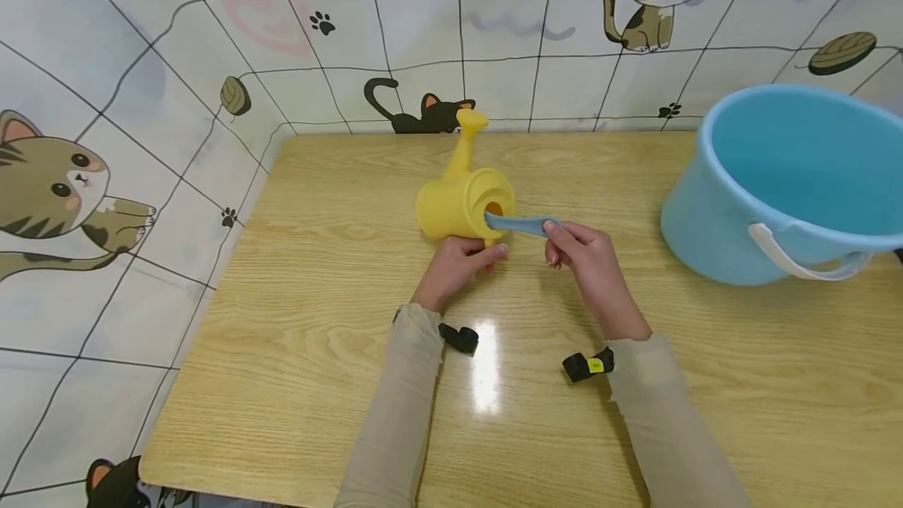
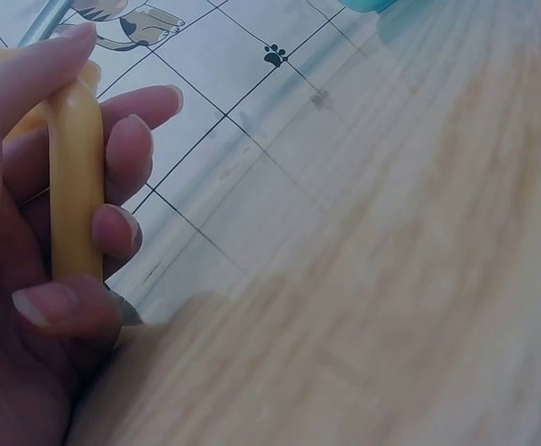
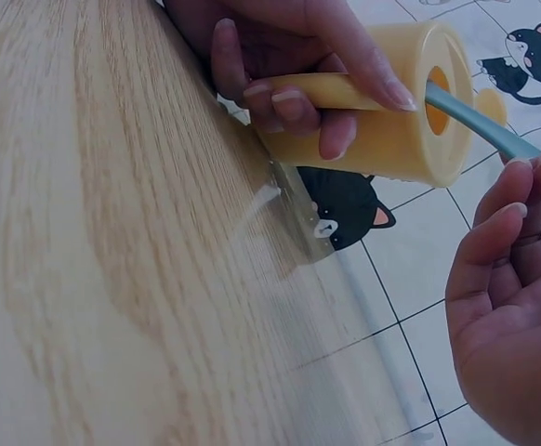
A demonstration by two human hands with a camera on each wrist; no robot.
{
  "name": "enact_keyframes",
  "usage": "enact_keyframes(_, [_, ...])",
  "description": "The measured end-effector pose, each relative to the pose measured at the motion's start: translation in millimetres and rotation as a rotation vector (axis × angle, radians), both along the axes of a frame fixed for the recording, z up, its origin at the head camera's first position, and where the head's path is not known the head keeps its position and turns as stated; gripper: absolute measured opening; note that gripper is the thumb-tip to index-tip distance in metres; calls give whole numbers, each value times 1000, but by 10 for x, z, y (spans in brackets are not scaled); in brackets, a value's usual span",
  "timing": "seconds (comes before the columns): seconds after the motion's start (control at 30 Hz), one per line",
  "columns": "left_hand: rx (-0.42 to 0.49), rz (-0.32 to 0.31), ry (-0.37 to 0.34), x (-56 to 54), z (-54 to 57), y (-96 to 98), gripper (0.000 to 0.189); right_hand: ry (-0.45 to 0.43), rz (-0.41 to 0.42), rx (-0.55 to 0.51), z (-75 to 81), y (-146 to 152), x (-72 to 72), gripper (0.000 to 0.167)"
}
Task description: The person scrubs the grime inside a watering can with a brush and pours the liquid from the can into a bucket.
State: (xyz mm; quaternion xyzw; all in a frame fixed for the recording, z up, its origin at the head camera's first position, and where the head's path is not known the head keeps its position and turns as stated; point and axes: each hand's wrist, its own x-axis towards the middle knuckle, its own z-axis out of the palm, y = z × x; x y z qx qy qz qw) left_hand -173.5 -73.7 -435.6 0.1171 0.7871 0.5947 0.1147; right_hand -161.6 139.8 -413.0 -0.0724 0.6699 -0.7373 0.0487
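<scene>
A yellow toy watering can (image 1: pixel 451 208) is near the middle of the table, its spout pointing to the back wall. My left hand (image 1: pixel 451 269) grips the can's handle (image 2: pixel 77 204), fingers curled round it in the left wrist view. Between thumb and fingers, my right hand (image 1: pixel 589 269) pinches the end of a slim blue handle (image 1: pixel 518 223). The other end of this blue tool goes into the round opening (image 3: pixel 438 116) of the can, so its head is hidden inside.
A large light blue bucket (image 1: pixel 734 202) with a white carrying handle (image 1: pixel 804 265) stands on the right of the wooden table (image 1: pixel 296 273). White tiled walls (image 1: pixel 423 30) with cat drawings border the table at the back and left. Both wrists wear black straps.
</scene>
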Motion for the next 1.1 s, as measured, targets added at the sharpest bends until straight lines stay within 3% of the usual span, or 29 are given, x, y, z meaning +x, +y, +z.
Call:
enact_keyframes(0.23, [-4,16,-7,-98,-201,-1,46,-9,-4,38,-32,1,-20,35])
enact_keyframes(0.37, [-9,34,6,-115,-249,4,48,-2,15,27,-32,-2,-26,34])
enact_keyframes(0.6, [-5,38,21,-119,-260,9,49,14,38,65,-35,-13,-27,35])
enact_keyframes(0.73, [-24,40,14,-113,-269,0,50,-2,93,103,-23,-35,-13,33])
enact_keyframes(0.93, [-55,43,4,-91,-285,-8,50,-11,122,102,95,-102,60,29])
enact_keyframes(1.1, [-33,33,3,-49,-182,5,47,-42,115,75,156,-116,105,30])
